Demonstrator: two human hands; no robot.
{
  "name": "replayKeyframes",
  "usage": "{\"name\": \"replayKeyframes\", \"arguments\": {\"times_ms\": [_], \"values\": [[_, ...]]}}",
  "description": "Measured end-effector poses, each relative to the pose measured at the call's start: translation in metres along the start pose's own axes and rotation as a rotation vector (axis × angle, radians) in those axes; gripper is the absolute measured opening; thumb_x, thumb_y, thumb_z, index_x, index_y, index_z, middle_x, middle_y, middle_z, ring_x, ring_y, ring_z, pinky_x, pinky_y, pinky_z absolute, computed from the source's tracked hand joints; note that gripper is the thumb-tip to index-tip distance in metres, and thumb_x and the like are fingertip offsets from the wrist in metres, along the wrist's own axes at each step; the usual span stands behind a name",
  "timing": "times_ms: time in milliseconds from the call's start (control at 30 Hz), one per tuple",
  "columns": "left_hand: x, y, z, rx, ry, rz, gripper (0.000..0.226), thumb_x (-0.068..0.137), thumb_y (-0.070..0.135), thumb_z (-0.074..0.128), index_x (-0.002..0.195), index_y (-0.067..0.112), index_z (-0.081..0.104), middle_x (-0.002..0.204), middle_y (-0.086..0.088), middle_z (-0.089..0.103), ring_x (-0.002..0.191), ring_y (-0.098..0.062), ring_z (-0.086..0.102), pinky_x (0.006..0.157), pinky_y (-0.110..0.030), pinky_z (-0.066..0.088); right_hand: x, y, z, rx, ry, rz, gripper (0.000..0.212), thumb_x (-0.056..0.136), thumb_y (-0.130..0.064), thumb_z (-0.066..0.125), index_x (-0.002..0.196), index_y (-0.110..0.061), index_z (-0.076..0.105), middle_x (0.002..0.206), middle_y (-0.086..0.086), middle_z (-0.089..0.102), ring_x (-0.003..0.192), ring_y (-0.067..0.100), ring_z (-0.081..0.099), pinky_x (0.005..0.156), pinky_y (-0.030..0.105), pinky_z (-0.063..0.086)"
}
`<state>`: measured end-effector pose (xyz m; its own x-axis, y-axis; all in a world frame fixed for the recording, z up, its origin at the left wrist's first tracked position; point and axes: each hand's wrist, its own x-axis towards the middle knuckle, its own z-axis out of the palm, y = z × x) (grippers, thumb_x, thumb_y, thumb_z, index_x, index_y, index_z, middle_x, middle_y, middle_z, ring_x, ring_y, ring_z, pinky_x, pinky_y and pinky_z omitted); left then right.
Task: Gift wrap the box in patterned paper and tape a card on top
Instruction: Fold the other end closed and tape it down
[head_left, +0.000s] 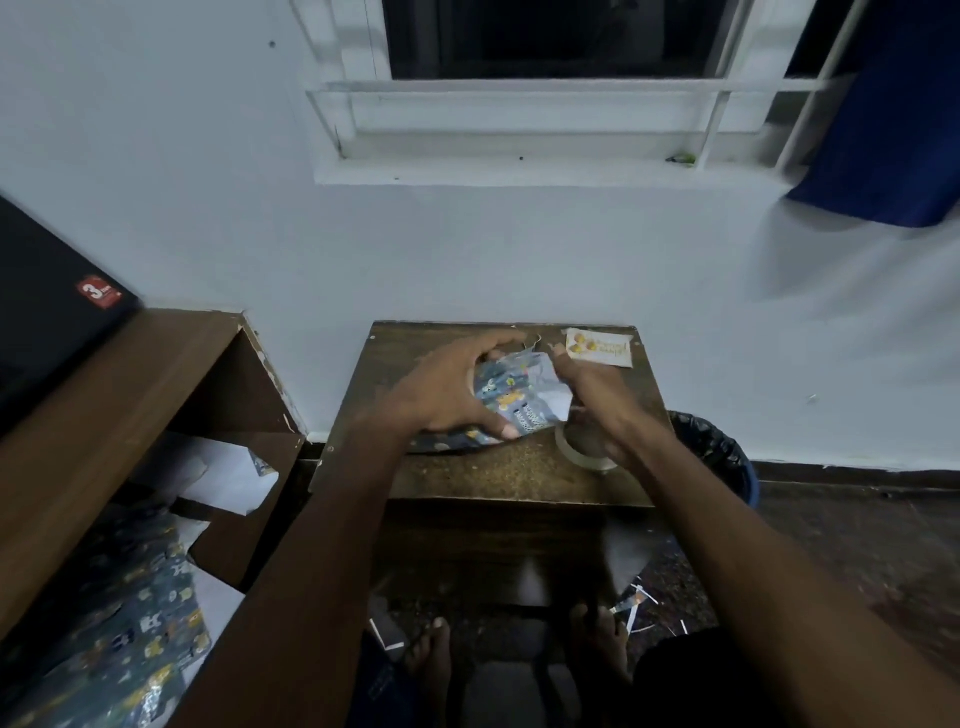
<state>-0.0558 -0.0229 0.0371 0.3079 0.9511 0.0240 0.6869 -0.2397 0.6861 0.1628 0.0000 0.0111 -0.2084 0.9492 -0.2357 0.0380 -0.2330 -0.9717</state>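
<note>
The box (511, 397), partly covered in blue patterned paper with yellow and white figures, lies on a small dark wooden table (498, 473). My left hand (447, 392) grips it from the left, fingers curled over the far edge and thumb at the near corner. My right hand (589, 392) presses a loose paper flap, white underside showing, against the right end of the box. A cream card (598, 347) with yellow shapes lies at the table's far right corner. A clear tape roll (584, 449) sits by my right wrist, partly hidden.
A brown shelf unit (130, 395) stands at the left, with spare patterned paper (114, 639) and white scraps beneath it. A dark laptop (47, 312) rests on top. A bin with a black liner (717, 452) stands right of the table. Paper scraps lie by my feet.
</note>
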Motion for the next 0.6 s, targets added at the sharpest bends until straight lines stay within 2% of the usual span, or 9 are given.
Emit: {"name": "replayKeyframes", "arguments": {"times_ms": [67,133,167,267,333,367,433,533,600], "values": [[-0.007,0.012,-0.002,-0.190,0.025,0.078,0.106,0.057,0.038,0.103,0.149,0.044,0.051,0.141,0.009,0.064,0.128,-0.010,0.062,0.111,-0.040,0.051,-0.010,0.006,0.008,0.205,-0.176,0.088,0.043,0.112,-0.043,0.038,0.128,-0.016,0.068,0.109,0.003,0.080,0.101,0.018,0.077,0.091,0.039,0.060],[-0.012,0.021,0.002,-0.401,0.070,0.101,0.094,0.067,0.015,0.100,0.149,0.030,0.057,0.139,0.005,0.068,0.127,-0.011,0.065,0.107,-0.033,0.054,-0.015,0.013,0.013,0.296,-0.265,0.118,0.053,0.108,-0.054,0.038,0.136,-0.019,0.065,0.130,0.011,0.073,0.119,0.034,0.070,0.102,0.058,0.055],[-0.015,0.025,0.005,-0.504,0.103,0.095,0.086,0.071,0.008,0.095,0.147,0.025,0.059,0.138,0.002,0.070,0.127,-0.014,0.066,0.106,-0.034,0.055,-0.017,0.016,0.015,0.342,-0.304,0.132,0.055,0.107,-0.054,0.037,0.139,-0.017,0.063,0.135,0.014,0.069,0.124,0.037,0.067,0.104,0.061,0.053],[-0.012,0.025,0.011,-0.723,0.239,0.046,0.051,0.088,0.019,0.079,0.137,0.021,0.065,0.132,-0.006,0.073,0.124,-0.025,0.069,0.103,-0.042,0.057,-0.017,0.019,0.023,0.456,-0.372,0.189,0.059,0.105,-0.051,0.038,0.145,-0.012,0.055,0.133,0.020,0.069,0.127,0.041,0.064,0.110,0.058,0.049],[-0.011,0.024,0.009,-0.845,0.378,-0.064,0.030,0.098,0.026,0.068,0.125,0.013,0.070,0.120,-0.009,0.078,0.108,-0.026,0.075,0.097,-0.046,0.059,-0.014,0.017,0.023,0.445,-0.354,0.216,0.064,0.103,-0.062,0.040,0.139,-0.012,0.059,0.125,0.019,0.073,0.122,0.038,0.066,0.108,0.052,0.051],[-0.009,0.024,0.006,-0.926,0.453,-0.141,0.033,0.099,0.032,0.066,0.121,0.007,0.070,0.114,-0.011,0.079,0.099,-0.027,0.076,0.093,-0.048,0.060,-0.012,0.018,0.021,0.420,-0.354,0.215,0.069,0.100,-0.068,0.043,0.138,-0.013,0.062,0.126,0.018,0.073,0.121,0.035,0.067,0.105,0.050,0.051],[-0.004,0.016,0.000,-1.112,0.550,-0.246,0.066,0.091,0.054,0.064,0.130,0.000,0.067,0.120,-0.018,0.076,0.102,-0.035,0.076,0.093,-0.052,0.061,-0.011,0.019,0.018,0.332,-0.370,0.202,0.070,0.093,-0.070,0.055,0.137,-0.017,0.065,0.129,0.011,0.071,0.118,0.027,0.066,0.102,0.046,0.050],[0.000,0.002,-0.007,-1.333,0.655,-0.307,0.082,0.094,0.073,0.046,0.140,0.006,0.062,0.132,-0.018,0.071,0.118,-0.036,0.071,0.101,-0.054,0.058,-0.011,0.024,0.021,0.178,-0.370,0.216,0.050,0.085,-0.051,0.073,0.128,-0.026,0.070,0.117,0.000,0.072,0.106,0.017,0.066,0.100,0.044,0.049],[0.006,-0.014,-0.004,-1.421,0.717,-0.356,0.083,0.097,0.078,0.033,0.141,0.014,0.062,0.132,-0.014,0.072,0.118,-0.032,0.071,0.100,-0.052,0.058,-0.010,0.027,0.027,0.196,-0.341,0.241,0.039,0.092,-0.029,0.077,0.128,-0.017,0.068,0.113,0.002,0.075,0.101,0.016,0.071,0.095,0.038,0.057]]}}
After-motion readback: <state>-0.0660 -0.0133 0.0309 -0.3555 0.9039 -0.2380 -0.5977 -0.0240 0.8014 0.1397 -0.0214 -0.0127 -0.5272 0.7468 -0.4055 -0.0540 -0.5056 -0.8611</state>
